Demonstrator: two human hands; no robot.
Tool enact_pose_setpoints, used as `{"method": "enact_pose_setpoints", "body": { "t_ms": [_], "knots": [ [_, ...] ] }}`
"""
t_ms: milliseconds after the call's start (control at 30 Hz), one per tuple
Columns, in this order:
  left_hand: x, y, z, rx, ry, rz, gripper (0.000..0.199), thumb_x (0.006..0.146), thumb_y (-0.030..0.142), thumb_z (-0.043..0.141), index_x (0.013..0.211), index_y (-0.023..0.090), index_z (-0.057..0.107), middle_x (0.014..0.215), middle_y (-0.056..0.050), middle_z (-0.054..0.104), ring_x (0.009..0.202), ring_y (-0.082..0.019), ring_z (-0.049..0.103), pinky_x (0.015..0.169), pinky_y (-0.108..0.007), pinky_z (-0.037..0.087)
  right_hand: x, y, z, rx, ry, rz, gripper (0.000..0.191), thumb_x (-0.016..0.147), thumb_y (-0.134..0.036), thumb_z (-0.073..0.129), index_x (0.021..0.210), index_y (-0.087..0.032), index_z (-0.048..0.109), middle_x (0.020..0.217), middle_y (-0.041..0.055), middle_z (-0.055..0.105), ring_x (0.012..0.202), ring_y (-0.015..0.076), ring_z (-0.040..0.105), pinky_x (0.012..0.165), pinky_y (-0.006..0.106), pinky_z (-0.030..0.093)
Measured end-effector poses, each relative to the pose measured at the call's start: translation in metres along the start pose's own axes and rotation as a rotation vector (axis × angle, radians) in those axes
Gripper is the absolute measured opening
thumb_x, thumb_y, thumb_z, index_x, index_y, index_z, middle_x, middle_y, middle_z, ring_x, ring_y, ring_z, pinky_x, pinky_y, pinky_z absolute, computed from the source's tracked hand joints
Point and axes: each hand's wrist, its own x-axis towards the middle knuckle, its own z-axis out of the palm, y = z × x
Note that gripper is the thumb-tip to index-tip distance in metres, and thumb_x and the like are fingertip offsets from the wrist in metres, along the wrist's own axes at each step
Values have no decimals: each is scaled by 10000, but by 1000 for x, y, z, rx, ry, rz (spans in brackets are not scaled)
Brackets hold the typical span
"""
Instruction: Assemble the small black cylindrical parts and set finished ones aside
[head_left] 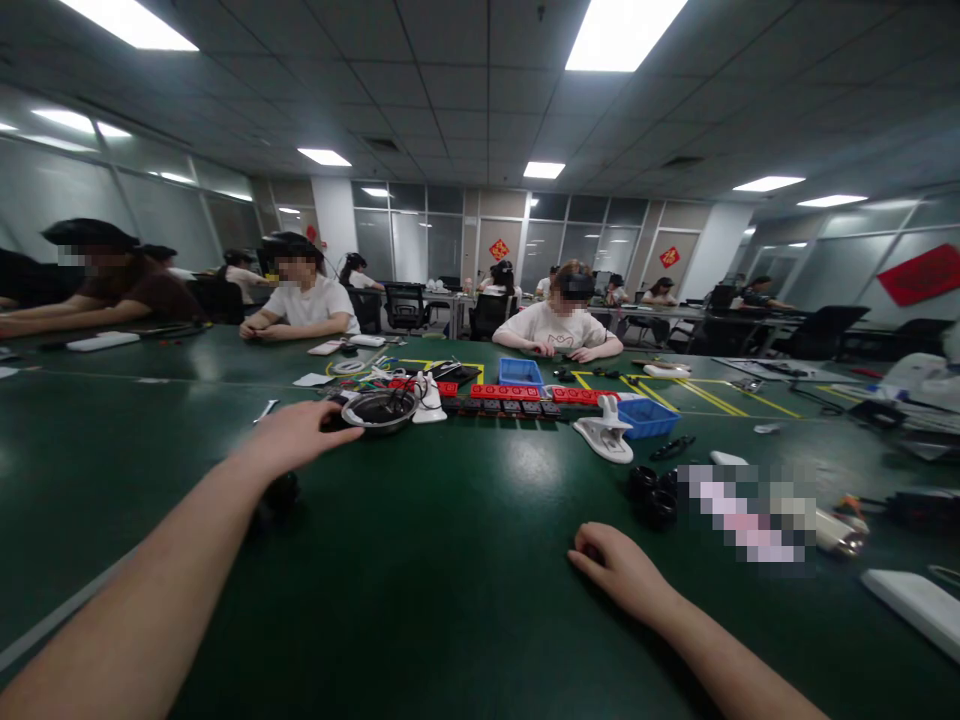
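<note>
My left hand [300, 435] reaches forward over the green table [450, 560], its thumb and fingers at the left rim of a round black dish [380, 408] with dark cables in it. Its fingers look closed on that rim. On the right, my right hand [611, 562] rests on the table with curled fingers; something small and dark shows inside the curl, too hidden to name. Black round parts [654, 495] lie just beyond my right hand. Under my left wrist sits a dark object [281, 492], partly covered.
Red blocks [504, 392] and black blocks stand in rows mid-table, near two blue bins [520, 374] [646, 418]. White clips [606, 430] [429, 398], loose cables [360, 368] and a white box [915, 605] lie around. Several people sit across the table.
</note>
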Motion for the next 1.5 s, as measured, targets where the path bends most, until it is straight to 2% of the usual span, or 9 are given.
{"method": "enact_pose_setpoints", "body": {
  "t_ms": [67, 167, 300, 733, 933, 1067, 1267, 1367, 1500],
  "knots": [
    [-6, -35, 2, 141, 1, -131, 867, 540, 765, 346, 1136, 144, 443, 1148, -101, 495, 991, -305, 442, 781, -359, 335, 1, 2, 1, 13, -4, 2, 159, 754, -304, 432, 666, -187, 491, 680, 3, 516, 652, 142, 481, 581, 236, 353],
    [-14, -64, 14, 196, -152, -197, 885, 552, 766, 306, 1173, 143, 404, 1129, -80, 519, 1007, -304, 433, 798, -384, 304, 2, 5, 1, 37, -17, 10, 169, 753, -318, 435, 673, -186, 504, 674, 3, 519, 640, 141, 478, 566, 235, 346],
    [-14, -68, 30, 195, -318, -226, 773, 552, 705, 418, 1093, 156, 489, 1114, -105, 533, 1005, -290, 450, 803, -378, 290, 3, 7, 0, 73, -26, 24, 189, 754, -332, 434, 675, -180, 512, 665, 6, 518, 628, 141, 473, 554, 234, 341],
    [-1, -79, 46, 154, -299, -283, 453, 649, 516, 513, 929, 166, 577, 993, -85, 596, 865, -232, 520, 636, -255, 342, 2, 7, -1, 114, -27, 38, 171, 740, -322, 454, 682, -178, 528, 664, 9, 522, 622, 141, 469, 550, 236, 338],
    [15, -19, 52, 150, -249, -57, 422, 644, 506, 523, 865, 158, 611, 910, -91, 624, 813, -243, 551, 579, -237, 359, 4, 8, 0, 115, -20, 46, 172, 740, -321, 458, 679, -178, 534, 667, 11, 530, 618, 138, 472, 541, 233, 331],
    [14, 67, 63, 124, -187, 181, 388, 615, 478, 562, 859, 181, 619, 902, -97, 627, 839, -254, 553, 615, -257, 369, 4, 9, 2, 116, 14, 65, 166, 737, -314, 463, 675, -179, 539, 669, 10, 534, 618, 135, 475, 534, 228, 327],
    [-27, 187, 76, -24, -140, 541, 438, 559, 543, 588, 853, 219, 623, 840, -55, 638, 822, -228, 558, 695, -267, 366, 2, 6, 8, 64, 72, 65, 165, 735, -304, 466, 660, -174, 534, 658, 4, 529, 629, 133, 475, 553, 226, 335],
    [-40, 205, 80, -120, -104, 643, 460, 574, 572, 558, 838, 199, 618, 826, -62, 631, 814, -237, 555, 712, -291, 365, 2, 5, 6, 91, 59, 53, 159, 744, -313, 460, 716, -176, 536, 683, 4, 532, 639, 132, 477, 565, 227, 348],
    [-37, 194, 87, -302, -135, 656, 580, 547, 622, 542, 942, 197, 570, 904, -60, 603, 849, -238, 540, 727, -298, 380, 6, 6, 0, 232, -8, 43, 265, 721, -331, 505, 944, -187, 505, 762, 6, 534, 660, 130, 484, 586, 234, 377]
  ]
}}
